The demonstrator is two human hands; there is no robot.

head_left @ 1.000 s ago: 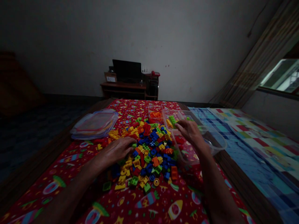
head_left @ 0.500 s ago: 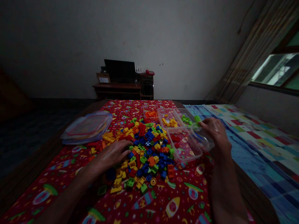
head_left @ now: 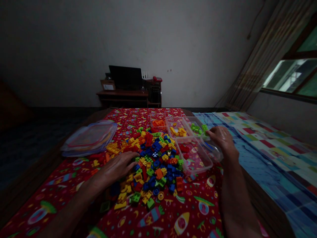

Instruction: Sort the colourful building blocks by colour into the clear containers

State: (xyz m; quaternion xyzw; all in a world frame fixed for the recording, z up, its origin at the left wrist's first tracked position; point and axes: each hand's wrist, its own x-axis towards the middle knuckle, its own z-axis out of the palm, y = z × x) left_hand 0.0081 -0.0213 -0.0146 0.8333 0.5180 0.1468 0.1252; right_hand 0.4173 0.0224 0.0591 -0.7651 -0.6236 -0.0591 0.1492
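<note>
A heap of mixed toy building bricks (head_left: 153, 162) in red, yellow, blue, green and orange lies on the red patterned cloth. My left hand (head_left: 121, 164) rests at the heap's left side, its fingers stretched out and apart. Over the green compartment's right edge, my right hand (head_left: 223, 140) pinches a light green brick (head_left: 204, 127) at its fingertips. Beneath it, a clear container (head_left: 189, 119) holds loose green bricks (head_left: 195, 129). Neighbouring clear boxes hold yellow bricks (head_left: 178, 132), orange bricks (head_left: 158, 123) and red bricks (head_left: 183, 148).
Stacked clear lids (head_left: 89, 138) lie at the table's left. A round clear container (head_left: 214, 152) sits below my right hand. Beyond the table stand a desk (head_left: 122, 94) with a monitor (head_left: 125, 77) and a red telephone (head_left: 157, 79). A checked bedspread (head_left: 272, 158) spreads to the right.
My right hand and the green brick have moved slightly left and down towards the loose green bricks. My left hand stays by the heap. The whole view has shifted a little.
</note>
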